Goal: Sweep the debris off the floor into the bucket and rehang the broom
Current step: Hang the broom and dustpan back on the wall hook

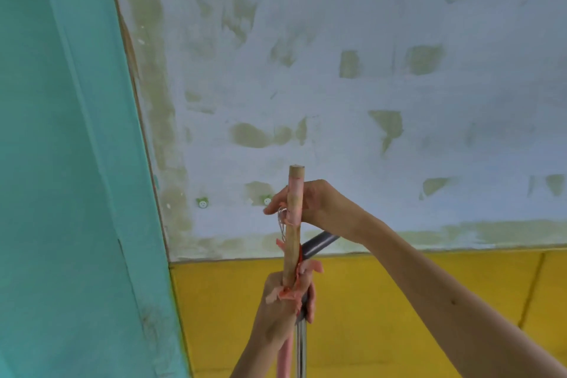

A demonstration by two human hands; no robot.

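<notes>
The broom's wooden handle stands upright at the lower centre, its top end wrapped in peeling pink tape, with a thin string loop hanging near the top. My left hand grips the handle low down, together with a metal pole. My right hand pinches the handle's taped top end, fingers by the string loop. Two small green smiley wall hooks, a left hook and a right hook, sit on the wall; my right fingertips are just below the right one. The broom head, the debris and the bucket are out of view.
A pale blue wall with patchy olive marks fills the view, with a yellow band below. A teal door or panel stands at the left. A grey pipe end angles out behind the handle.
</notes>
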